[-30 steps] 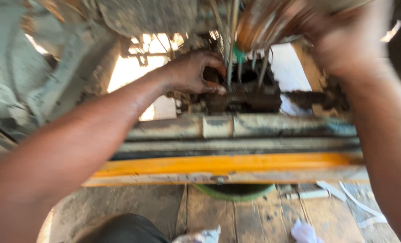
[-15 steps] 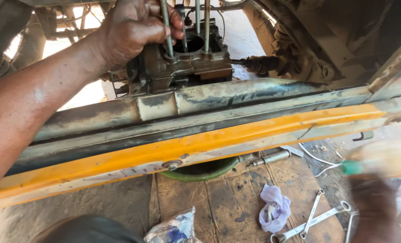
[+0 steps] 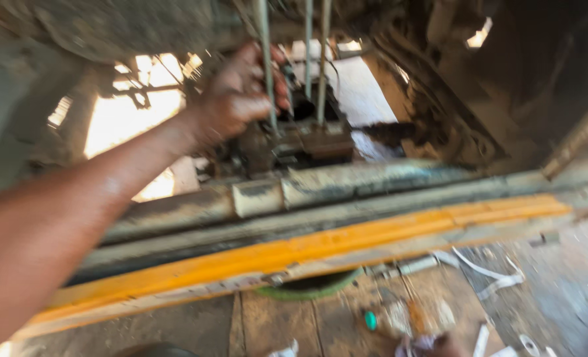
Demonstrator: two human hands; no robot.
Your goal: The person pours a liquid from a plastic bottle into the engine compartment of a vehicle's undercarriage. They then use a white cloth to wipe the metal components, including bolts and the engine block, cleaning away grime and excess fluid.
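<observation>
My left hand (image 3: 238, 99) reaches up under a vehicle's underside, its fingers curled around a thin grey metal rod (image 3: 262, 39) that runs down into a greasy metal block (image 3: 307, 142). Two more thin rods (image 3: 315, 59) stand just right of the hand. At the bottom edge only a blurred sliver of my right hand (image 3: 439, 344) shows, next to a green-tipped tool (image 3: 371, 320) over the wooden boards. Whether it holds the tool is unclear.
A grimy round bar (image 3: 347, 185) and an orange-painted beam (image 3: 320, 244) cross the view below the block. A green round basin (image 3: 307, 287) sits under the beam on wooden boards (image 3: 274, 324). White strips (image 3: 492, 271) and metal tools lie at the lower right.
The view has swung left and downward, with heavy blur. My left hand keeps its grip on the rod. My right hand has dropped from the right side to the bottom edge.
</observation>
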